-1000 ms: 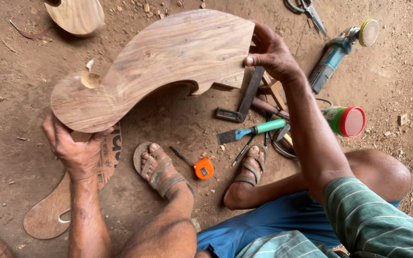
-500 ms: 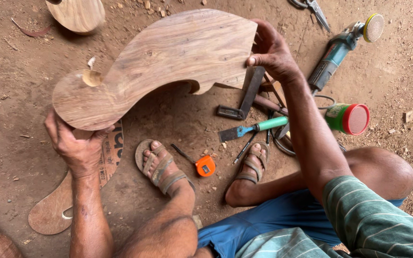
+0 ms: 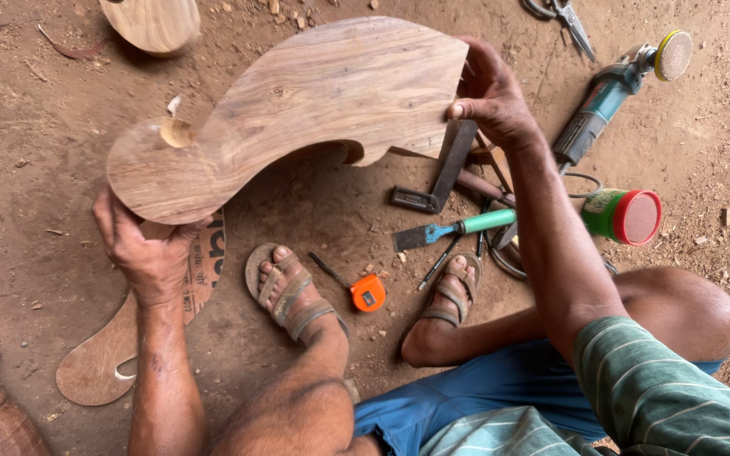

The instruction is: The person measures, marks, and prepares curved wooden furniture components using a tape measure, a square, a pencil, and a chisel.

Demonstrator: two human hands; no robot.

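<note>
A large curved slab of brown hardwood, sawn into a scroll-like S shape (image 3: 297, 118), is held up off the dirt floor (image 3: 35, 152) between both hands. The left hand (image 3: 149, 253) is closed around the rounded lower lobe at about 8 o'clock, fingers curled under the edge; the right hand (image 3: 492, 101) clasps the broad upper end at about 2 o'clock, thumb on the face and fingers wrapped behind.

The slab's long axis runs from 8 o'clock to 2 o'clock, with the wide end pointing up and right and the narrow lobe down and left. Its flat face is turned towards the camera.

As a judgement, the outline is already cut — the curves look clean — but the face is bare and plain, with a small chipped notch near the lobe, so smoothing or carving appears to remain.

Beneath the slab, at 4 o'clock, lie a green-handled chisel (image 3: 454, 228), a dark metal try square (image 3: 441, 173), a small orange tape measure (image 3: 368, 293), a blue-bodied angle grinder with a sanding disc (image 3: 610, 89) and a green can with a red lid (image 3: 627, 215). A flat thin wooden template (image 3: 107, 363) lies at 7 o'clock under the left forearm.
</note>
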